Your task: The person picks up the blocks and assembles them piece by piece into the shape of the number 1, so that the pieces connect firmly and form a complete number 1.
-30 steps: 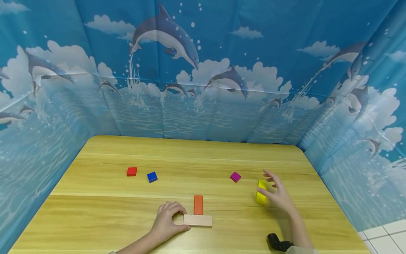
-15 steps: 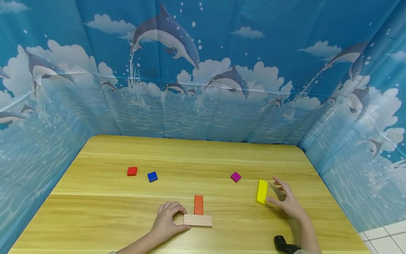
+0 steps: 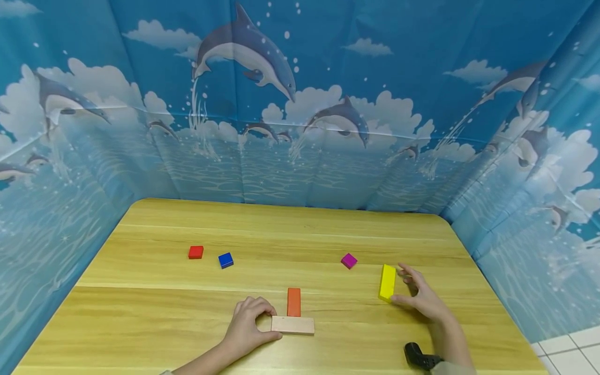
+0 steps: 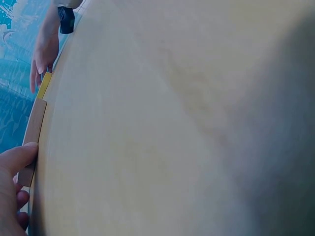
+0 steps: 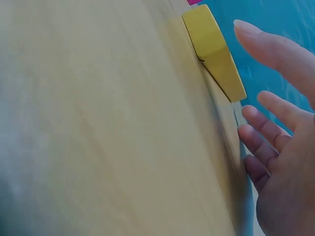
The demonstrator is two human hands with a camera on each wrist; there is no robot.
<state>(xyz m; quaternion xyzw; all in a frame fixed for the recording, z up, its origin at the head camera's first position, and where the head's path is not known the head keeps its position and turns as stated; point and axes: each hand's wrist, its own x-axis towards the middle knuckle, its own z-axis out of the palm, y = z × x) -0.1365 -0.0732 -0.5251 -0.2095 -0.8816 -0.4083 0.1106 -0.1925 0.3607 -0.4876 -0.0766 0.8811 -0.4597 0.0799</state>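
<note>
My left hand (image 3: pixel 248 326) pinches the left end of a plain wooden block (image 3: pixel 292 325) between thumb and fingers. In the left wrist view the thumb presses against one side of this plain block (image 4: pixel 34 123). An orange block (image 3: pixel 294 302) stretches away from the plain block's far side, forming a T with it. At the right, my right hand (image 3: pixel 422 297) hovers beside a yellow block (image 3: pixel 387 283), thumb and fingers spread. The right wrist view has a gap between those fingers and the yellow block (image 5: pixel 216 51).
A red square block (image 3: pixel 196 252) and a blue one (image 3: pixel 226 260) lie at the back left. Near the yellow block lies a magenta block (image 3: pixel 349 261). A dolphin-print curtain (image 3: pixel 300 104) surrounds the wooden table (image 3: pixel 140 323). A black device (image 3: pixel 419 357) sits at my right wrist.
My right hand has drawn back from over the yellow block to its right side, then edged slightly closer to it. My left hand and the blocks stay in place.
</note>
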